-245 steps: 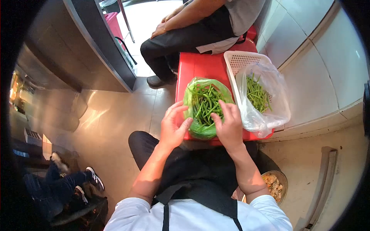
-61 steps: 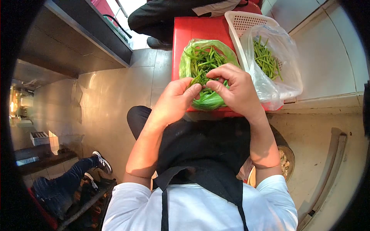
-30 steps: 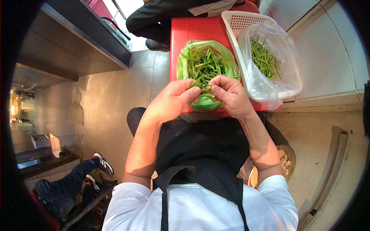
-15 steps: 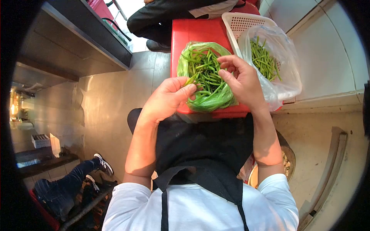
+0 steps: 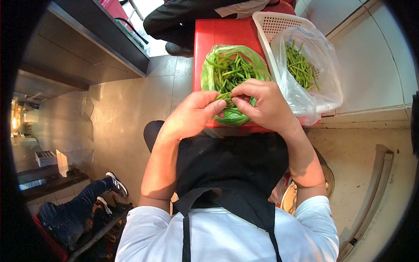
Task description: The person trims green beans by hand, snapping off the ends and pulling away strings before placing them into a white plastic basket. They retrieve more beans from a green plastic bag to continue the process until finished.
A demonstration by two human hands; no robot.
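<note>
Compared with half a second ago, when your right hand [image 5: 264, 105] stands apart from the left and over the bag, it is now brought in against the held beans [image 5: 223, 96]; in my judgement this makes the handling two-handed again. Your left hand [image 5: 193, 114] is closed in a thumb-and-finger pinch on those green beans. Your right thumb and forefinger are drawn nearly together at the beans' right end, the other fingers curled; I cannot tell whether they grip anything. The held beans sit just above the near edge of the green bag [image 5: 207, 77], whose loose beans [image 5: 238, 70] lie on the red surface [image 5: 206, 37] within it. Beside it, the white basket [image 5: 266, 47] holds a clear bag [image 5: 326, 54] with more beans [image 5: 298, 67].
</note>
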